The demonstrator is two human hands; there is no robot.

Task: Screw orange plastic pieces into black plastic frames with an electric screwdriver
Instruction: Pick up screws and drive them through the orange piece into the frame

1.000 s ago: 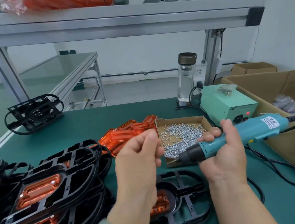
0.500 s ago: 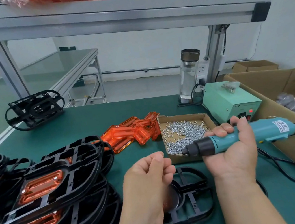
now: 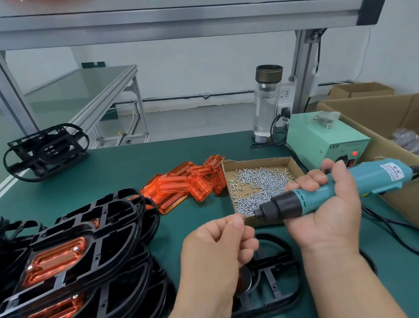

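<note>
My right hand [image 3: 326, 212] grips a teal electric screwdriver [image 3: 341, 186], held level with its black nose pointing left. My left hand [image 3: 216, 255] pinches a small screw [image 3: 244, 216] between thumb and forefinger right at the bit's tip. Beneath both hands lies a black plastic frame [image 3: 273, 292] on the green table; my left hand hides most of its middle. Loose orange pieces [image 3: 185, 186] lie in a heap beside a shallow cardboard tray of screws [image 3: 257, 181]. A stack of black frames with orange pieces in them [image 3: 66, 281] fills the left.
A green power box [image 3: 324, 140] and a glass bottle [image 3: 266, 105] stand at the back right. A large cardboard box [image 3: 418, 156] lines the right edge, and the screwdriver's cable [image 3: 402, 236] loops over the table. One more black frame [image 3: 46, 152] lies far left.
My left hand dropped from in front of the tray, then came up to the bit's tip with a screw. The right hand swung the screwdriver from slanted to level.
</note>
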